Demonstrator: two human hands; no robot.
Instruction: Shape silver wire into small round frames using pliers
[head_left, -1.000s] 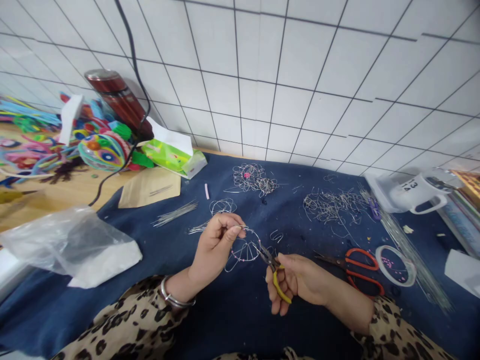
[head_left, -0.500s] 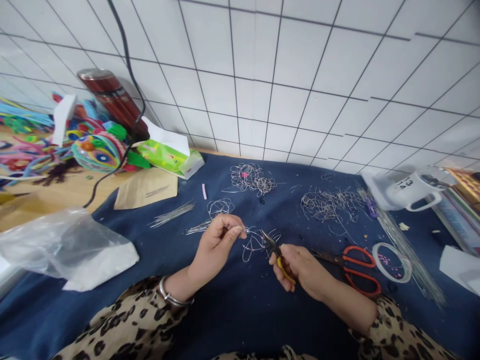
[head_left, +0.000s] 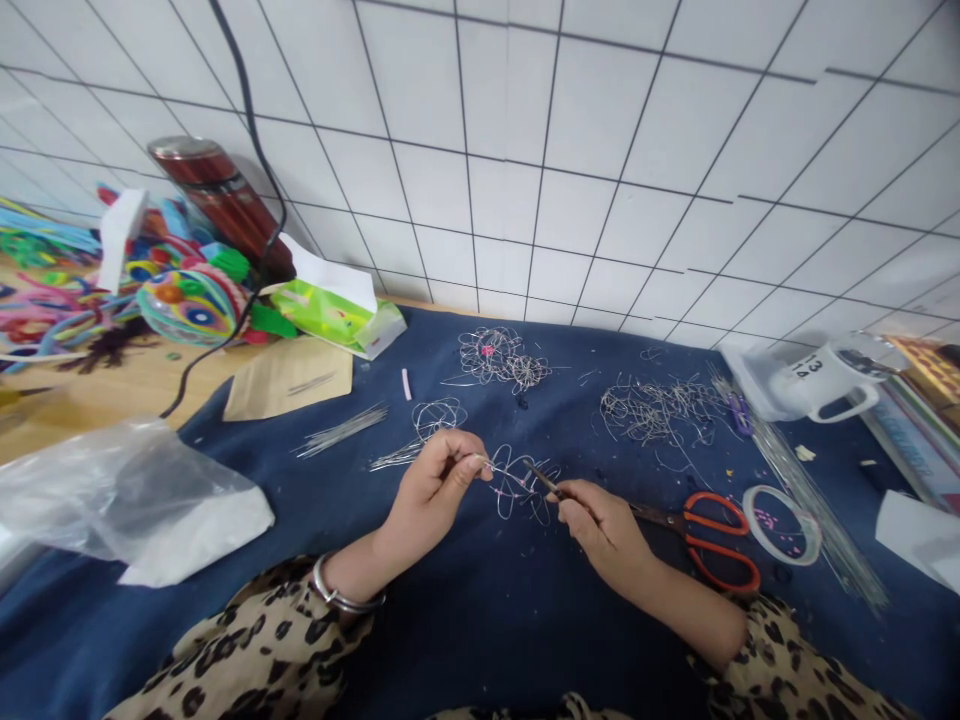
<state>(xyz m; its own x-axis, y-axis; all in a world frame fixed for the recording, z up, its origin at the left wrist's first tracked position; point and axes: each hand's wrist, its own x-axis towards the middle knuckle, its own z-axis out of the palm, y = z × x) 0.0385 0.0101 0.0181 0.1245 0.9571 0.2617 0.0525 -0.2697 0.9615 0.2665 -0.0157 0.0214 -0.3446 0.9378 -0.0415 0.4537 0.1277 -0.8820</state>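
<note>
Between thumb and fingers, my left hand [head_left: 442, 480] pinches the end of a thin silver wire. That wire runs into a looped wire shape [head_left: 504, 488] dotted with small pink beads, held over the dark blue cloth. My right hand [head_left: 606, 525] is closed around needle-nose pliers [head_left: 541, 474], whose dark jaws point up and left at the right side of the loops; whether they touch the wire I cannot tell. The pliers' handles are mostly hidden in my palm. Just behind my left hand lies a coil of wire [head_left: 439, 415].
Right of my right hand lie orange-handled scissors [head_left: 721, 585] and a white ring-shaped dish [head_left: 817, 540] with pink beads. Tangled wire loops [head_left: 660, 410] and a wire bundle [head_left: 821, 520] lie behind. A plastic bag [head_left: 135, 490] is at left; a white mug [head_left: 832, 385] stands back right.
My right hand has turned over, so the pliers' yellow handle no longer shows and the jaws lie flatter. The beaded wire loops have turned slightly. My left hand keeps its pinch.
</note>
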